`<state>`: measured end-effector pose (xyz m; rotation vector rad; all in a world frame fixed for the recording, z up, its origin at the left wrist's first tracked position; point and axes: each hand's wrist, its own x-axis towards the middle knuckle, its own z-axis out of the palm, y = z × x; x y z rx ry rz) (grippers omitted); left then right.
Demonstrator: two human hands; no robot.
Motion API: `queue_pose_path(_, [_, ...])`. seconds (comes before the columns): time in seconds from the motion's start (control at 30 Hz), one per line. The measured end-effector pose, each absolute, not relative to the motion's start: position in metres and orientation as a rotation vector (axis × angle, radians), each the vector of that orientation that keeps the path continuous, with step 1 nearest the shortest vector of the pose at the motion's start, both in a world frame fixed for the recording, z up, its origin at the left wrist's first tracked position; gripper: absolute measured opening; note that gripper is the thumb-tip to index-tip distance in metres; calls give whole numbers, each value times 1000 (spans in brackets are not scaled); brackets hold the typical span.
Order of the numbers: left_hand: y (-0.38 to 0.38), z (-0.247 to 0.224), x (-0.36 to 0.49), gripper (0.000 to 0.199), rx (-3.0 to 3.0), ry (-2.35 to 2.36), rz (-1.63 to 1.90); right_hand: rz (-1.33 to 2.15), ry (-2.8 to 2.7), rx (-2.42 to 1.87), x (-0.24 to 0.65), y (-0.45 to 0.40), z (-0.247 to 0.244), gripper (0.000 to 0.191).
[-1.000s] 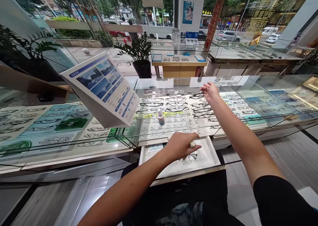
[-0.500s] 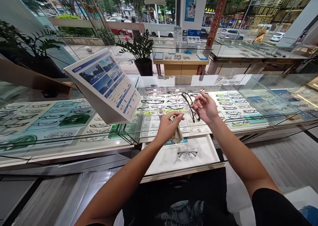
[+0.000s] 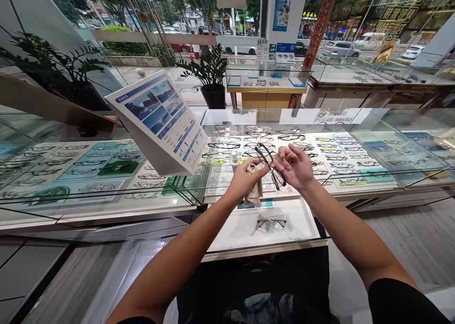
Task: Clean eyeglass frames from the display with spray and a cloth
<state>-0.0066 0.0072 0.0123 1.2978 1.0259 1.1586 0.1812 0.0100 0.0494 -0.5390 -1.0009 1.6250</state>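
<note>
My left hand (image 3: 242,180) is closed on a beige cleaning cloth (image 3: 253,195), which hangs below the fingers. In my right hand (image 3: 297,169) is a pair of dark-framed eyeglasses (image 3: 278,178), pinched at the frame and turned on end, temples pointing up and left. The left fingertips are right by the glasses; whether they touch them I cannot tell. Just behind the left hand stands a small white bottle (image 3: 235,159), partly hidden. Below both hands, another pair of glasses (image 3: 271,224) in a clear bag lies in the pulled-out white drawer (image 3: 227,231).
A glass display case (image 3: 355,185) with rows of eyeglasses runs across in front of me. On its top, to the left, stands a tent-shaped printed card (image 3: 159,124). A potted plant (image 3: 213,94) and another display counter (image 3: 266,90) are farther back.
My right hand has brought the glasses lower and closer to my left hand, tilting them. The left hand with the cloth has come up against them. The view has shifted slightly left.
</note>
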Motion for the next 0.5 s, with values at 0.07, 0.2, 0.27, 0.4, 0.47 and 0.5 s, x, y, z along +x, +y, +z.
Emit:
queue_pose_path(0.07, [7, 13, -6, 58, 1288, 1028, 1157, 1617, -1016, -541, 181, 10, 49, 42])
queue_pose_path(0.2, [6, 13, -4, 56, 1295, 1006, 1189, 1616, -1059, -536, 180, 10, 48, 42])
queue_pose_path(0.27, [6, 13, -4, 51, 1331, 994, 1212, 1610, -1091, -538, 180, 10, 48, 42])
queue_pose_path(0.4, [5, 15, -5, 47, 1375, 967, 1228, 1597, -1180, -562, 184, 8, 50, 45])
queue_pose_path(0.47, [5, 14, -6, 47, 1359, 931, 1227, 1603, -1228, -552, 187, 8, 51, 43])
queue_pose_path(0.5, [5, 14, -6, 46, 1350, 919, 1231, 1604, -1253, -543, 189, 8, 51, 42])
